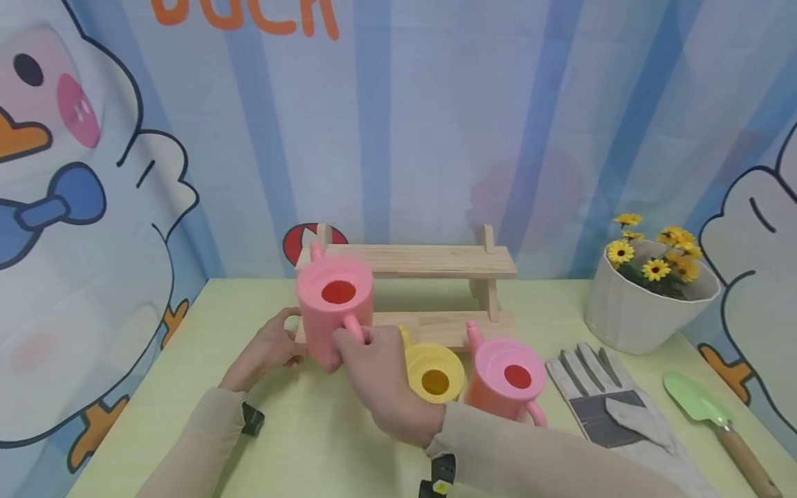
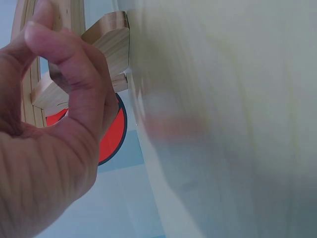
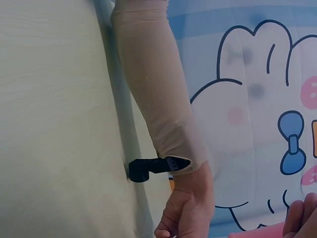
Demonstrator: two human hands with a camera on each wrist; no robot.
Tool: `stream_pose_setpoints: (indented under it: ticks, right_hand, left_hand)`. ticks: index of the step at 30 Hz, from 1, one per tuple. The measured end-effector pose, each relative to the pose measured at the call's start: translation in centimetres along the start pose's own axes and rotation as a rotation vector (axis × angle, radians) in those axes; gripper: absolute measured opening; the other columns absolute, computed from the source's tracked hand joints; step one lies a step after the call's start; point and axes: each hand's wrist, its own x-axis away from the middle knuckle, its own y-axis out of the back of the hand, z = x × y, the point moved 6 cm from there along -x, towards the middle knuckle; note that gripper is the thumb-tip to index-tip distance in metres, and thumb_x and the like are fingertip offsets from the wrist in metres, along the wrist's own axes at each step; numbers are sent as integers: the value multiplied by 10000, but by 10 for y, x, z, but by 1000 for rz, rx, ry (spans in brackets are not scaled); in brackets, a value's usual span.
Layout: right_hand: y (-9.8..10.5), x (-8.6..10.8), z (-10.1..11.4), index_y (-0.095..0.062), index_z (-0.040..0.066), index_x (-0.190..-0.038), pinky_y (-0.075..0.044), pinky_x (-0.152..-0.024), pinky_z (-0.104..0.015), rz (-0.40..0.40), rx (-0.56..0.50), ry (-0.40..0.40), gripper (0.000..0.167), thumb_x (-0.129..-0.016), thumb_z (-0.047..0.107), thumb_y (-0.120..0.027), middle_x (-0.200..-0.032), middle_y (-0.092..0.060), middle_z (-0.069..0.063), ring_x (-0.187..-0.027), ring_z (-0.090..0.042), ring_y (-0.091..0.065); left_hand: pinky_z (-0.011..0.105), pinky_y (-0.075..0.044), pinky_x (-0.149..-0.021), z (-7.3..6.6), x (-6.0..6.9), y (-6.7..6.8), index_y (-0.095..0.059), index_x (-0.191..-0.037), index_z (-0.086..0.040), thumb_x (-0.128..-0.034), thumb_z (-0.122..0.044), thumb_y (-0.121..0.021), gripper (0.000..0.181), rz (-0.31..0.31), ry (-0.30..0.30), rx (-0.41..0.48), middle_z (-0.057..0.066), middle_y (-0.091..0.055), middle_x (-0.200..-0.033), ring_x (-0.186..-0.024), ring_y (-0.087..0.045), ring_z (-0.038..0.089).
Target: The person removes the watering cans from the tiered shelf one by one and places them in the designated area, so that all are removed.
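Note:
My right hand (image 1: 389, 384) pinches the handle of a pink watering can (image 1: 326, 301), which is raised in front of the left part of a two-step wooden shelf stand (image 1: 429, 259). The can's spout points away. At the left end of the lower step, my left hand (image 1: 270, 346) curls its thumb and fingers around the wood; in the left wrist view the same hand (image 2: 74, 109) is beside the stand. A yellow watering can (image 1: 434, 360) and a second pink watering can (image 1: 507, 373) stand in front of the lower step. The right wrist view shows mostly the left forearm (image 3: 153, 84).
Right of the cans lie a grey-white work glove (image 1: 623, 415) and a green trowel (image 1: 716, 422) with a wooden handle. A white pot (image 1: 623, 318) of yellow flowers stands at the back right. Behind the pale table (image 1: 243, 304) hangs a striped blue curtain (image 1: 423, 124).

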Motion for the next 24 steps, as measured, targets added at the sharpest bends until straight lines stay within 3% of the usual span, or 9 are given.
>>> stream_pose_setpoints:
  ticks: [4,9,13,24]
  right_hand:
    - [0,8,-11,-753,106,-716,-214,-469,-271,16,31,-10,303,-975,219,-644,-601,-646,25,-510,-146,-340]
    - [-1,15,-22,-756,68,-719,-207,-480,-255,21,-6,4,271,-949,175,-659,-684,-745,-2,-515,-126,-322]
    - [-3,17,-33,-757,51,-718,-226,-481,-236,20,-35,-9,249,-933,137,-666,-685,-747,-4,-518,-114,-338]
    - [-10,21,-68,-804,82,-739,-274,-479,-204,7,4,-50,234,-942,120,-693,-648,-724,26,-515,-93,-397]
  left_hand:
    - [273,-522,-644,1,0,0,-268,-1674,-16,-919,-26,-771,908,-5,14,-1,41,-613,-750,-580,-609,132]
    - [265,-539,-632,0,0,0,-248,-1687,-20,-921,-9,-757,920,-4,31,7,58,-619,-786,-594,-613,132]
    - [268,-538,-636,1,-1,0,-249,-1686,-28,-938,-19,-752,901,-6,44,8,68,-624,-810,-600,-603,143]
    - [285,-510,-626,1,-2,-2,-286,-1663,-44,-959,28,-670,806,-4,25,-5,72,-659,-800,-615,-585,166]
